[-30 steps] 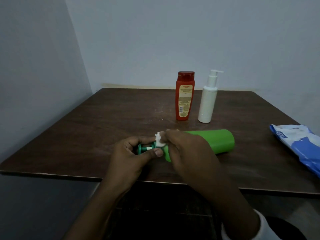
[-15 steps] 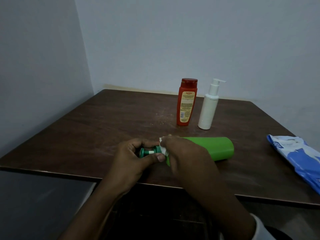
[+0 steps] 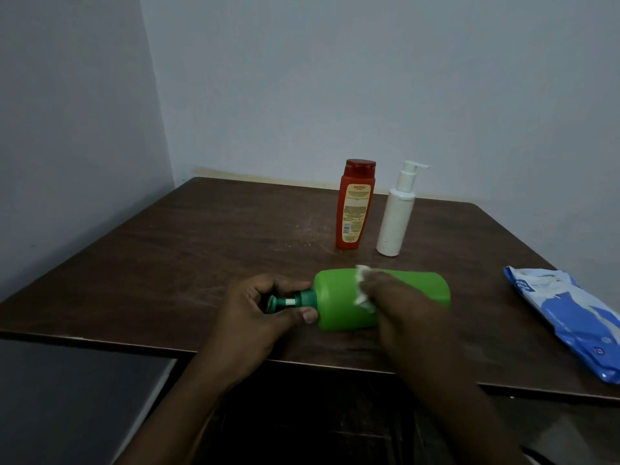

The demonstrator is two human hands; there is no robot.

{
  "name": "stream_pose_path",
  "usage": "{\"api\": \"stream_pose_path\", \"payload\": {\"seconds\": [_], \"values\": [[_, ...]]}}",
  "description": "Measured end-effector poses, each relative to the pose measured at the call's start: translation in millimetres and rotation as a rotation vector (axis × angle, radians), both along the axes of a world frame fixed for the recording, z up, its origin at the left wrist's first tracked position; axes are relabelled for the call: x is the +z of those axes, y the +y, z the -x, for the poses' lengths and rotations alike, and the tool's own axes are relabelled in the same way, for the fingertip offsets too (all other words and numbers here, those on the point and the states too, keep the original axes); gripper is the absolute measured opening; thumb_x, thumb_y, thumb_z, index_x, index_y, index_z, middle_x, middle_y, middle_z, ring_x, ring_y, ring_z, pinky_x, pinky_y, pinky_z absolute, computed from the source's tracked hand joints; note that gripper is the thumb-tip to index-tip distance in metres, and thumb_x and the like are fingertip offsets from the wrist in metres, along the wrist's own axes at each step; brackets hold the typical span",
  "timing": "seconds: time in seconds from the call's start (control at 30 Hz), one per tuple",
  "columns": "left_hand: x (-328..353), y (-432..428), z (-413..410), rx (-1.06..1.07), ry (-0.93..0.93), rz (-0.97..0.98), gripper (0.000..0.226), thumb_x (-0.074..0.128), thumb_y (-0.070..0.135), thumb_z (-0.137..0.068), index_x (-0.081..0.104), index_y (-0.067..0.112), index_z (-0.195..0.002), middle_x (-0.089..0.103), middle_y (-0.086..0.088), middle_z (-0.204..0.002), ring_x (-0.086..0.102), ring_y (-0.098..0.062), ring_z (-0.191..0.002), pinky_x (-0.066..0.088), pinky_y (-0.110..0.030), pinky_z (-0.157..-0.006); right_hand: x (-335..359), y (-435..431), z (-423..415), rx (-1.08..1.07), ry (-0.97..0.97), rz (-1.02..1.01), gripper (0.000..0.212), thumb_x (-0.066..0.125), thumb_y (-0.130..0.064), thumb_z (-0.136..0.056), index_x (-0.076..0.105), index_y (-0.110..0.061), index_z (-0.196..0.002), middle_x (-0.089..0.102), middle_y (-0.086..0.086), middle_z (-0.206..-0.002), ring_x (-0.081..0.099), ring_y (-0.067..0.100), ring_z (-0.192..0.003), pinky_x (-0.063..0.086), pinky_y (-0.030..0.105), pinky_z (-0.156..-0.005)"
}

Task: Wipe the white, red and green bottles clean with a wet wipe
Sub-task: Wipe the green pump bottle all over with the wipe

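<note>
the green bottle (image 3: 339, 297) lies on its side at lower centre of the frame, near the front edge of the dark wooden table (image 3: 201, 246), its pump (image 3: 292, 301) pointing toward the left of the frame. the left hand (image 3: 255, 313) curls its fingers and thumb round the pump neck. the right hand (image 3: 402, 303) holds a bunched white wet wipe (image 3: 362, 286) against the bottle's body. behind, right of centre, the red bottle (image 3: 355, 209) and the white bottle (image 3: 396, 216) stand upright, close together. the red one carries a yellow label with red lettering and a barcode, too small to read. a blue-and-white wipes pack (image 3: 570, 313) lies at right; its print is illegible.
</note>
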State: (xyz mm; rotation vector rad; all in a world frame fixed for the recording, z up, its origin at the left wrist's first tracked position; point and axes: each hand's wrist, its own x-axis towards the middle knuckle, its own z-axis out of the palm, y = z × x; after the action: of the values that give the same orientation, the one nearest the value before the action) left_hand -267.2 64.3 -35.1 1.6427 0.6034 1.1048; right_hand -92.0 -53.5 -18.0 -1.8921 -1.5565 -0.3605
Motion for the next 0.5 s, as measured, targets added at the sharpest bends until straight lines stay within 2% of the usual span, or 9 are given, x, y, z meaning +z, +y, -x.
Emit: {"api": "stream_pose_path", "payload": {"seconds": [0.03,0.1,0.23,0.3,0.33,0.4,0.47,0.5], "values": [[0.5,-1.4,0.2,0.002,0.006,-0.011,0.036,0.089,-0.006,-0.066,0.08,0.019,-0.091,0.081,0.005,-0.095,0.076,-0.01,-0.092,0.056,-0.018,-0.08,-1.5,7.0,11.1,0.117,-0.049,0.017,0.045,0.062,0.006,-0.08,0.064,-0.014,-0.12,0.063,0.005,-0.124,0.058,0.014,-0.114,0.047,0.029,-0.098],[2.3,-2.7,1.4,0.013,0.009,-0.018,0.036,0.089,-0.006,-0.066,0.08,0.018,-0.09,0.081,0.005,-0.094,0.076,-0.009,-0.091,0.056,-0.016,-0.08,6.6,23.0,12.1,0.222,-0.078,0.042,0.043,0.057,0.002,-0.084,0.064,-0.017,-0.121,0.063,0.001,-0.124,0.059,0.016,-0.115,0.048,0.033,-0.097],[4.8,-2.4,1.8,0.034,0.012,-0.018,0.036,0.088,-0.009,-0.067,0.08,0.017,-0.091,0.081,0.006,-0.092,0.075,-0.006,-0.087,0.055,-0.015,-0.077,18.9,18.7,-24.8,-0.132,0.027,0.099,0.031,0.057,-0.013,-0.089,0.064,-0.028,-0.115,0.068,0.0,-0.106,0.062,0.017,-0.094,0.048,0.028,-0.079],[4.0,-2.4,2.0,0.029,0.021,-0.012,0.036,0.088,-0.008,-0.066,0.08,0.017,-0.09,0.081,0.006,-0.092,0.075,-0.006,-0.086,0.055,-0.015,-0.076,8.7,2.1,-20.2,-0.215,0.026,0.0,0.031,0.059,-0.004,-0.085,0.067,-0.02,-0.111,0.071,0.006,-0.099,0.068,0.024,-0.088,0.056,0.033,-0.074],[3.7,-2.8,2.4,0.027,0.027,-0.017,0.035,0.089,-0.007,-0.066,0.08,0.016,-0.09,0.081,0.005,-0.091,0.075,-0.006,-0.086,0.055,-0.014,-0.076,0.5,-3.3,-9.2,-0.188,-0.011,-0.077,0.034,0.063,0.003,-0.08,0.068,-0.012,-0.11,0.071,0.01,-0.1,0.069,0.027,-0.09,0.059,0.037,-0.075],[3.6,-3.3,2.1,0.026,0.037,-0.031,0.035,0.09,-0.006,-0.065,0.081,0.015,-0.09,0.081,0.005,-0.091,0.075,-0.006,-0.086,0.054,-0.013,-0.076,-8.0,-0.3,16.3,0.013,-0.153,-0.113,0.042,0.062,0.006,-0.077,0.064,-0.004,-0.117,0.066,0.014,-0.117,0.063,0.026,-0.11,0.052,0.042,-0.092],[4.1,-3.7,1.8,0.025,0.04,-0.039,0.035,0.09,-0.006,-0.064,0.08,0.015,-0.09,0.08,0.005,-0.091,0.075,-0.005,-0.086,0.054,-0.012,-0.076,-4.2,13.6,23.8,0.172,-0.2,-0.005,0.044,0.053,-0.001,-0.081,0.061,-0.009,-0.123,0.061,0.007,-0.127,0.055,0.019,-0.121,0.039,0.027,-0.106],[4.5,-3.4,1.7,0.027,0.04,-0.044,0.035,0.09,-0.006,-0.064,0.08,0.015,-0.089,0.08,0.005,-0.091,0.075,-0.005,-0.086,0.054,-0.012,-0.077,2.5,19.8,19.2,0.172,-0.128,0.017,0.043,0.053,-0.003,-0.082,0.062,-0.014,-0.122,0.062,0.001,-0.125,0.056,0.017,-0.119,0.037,0.019,-0.104]]}}
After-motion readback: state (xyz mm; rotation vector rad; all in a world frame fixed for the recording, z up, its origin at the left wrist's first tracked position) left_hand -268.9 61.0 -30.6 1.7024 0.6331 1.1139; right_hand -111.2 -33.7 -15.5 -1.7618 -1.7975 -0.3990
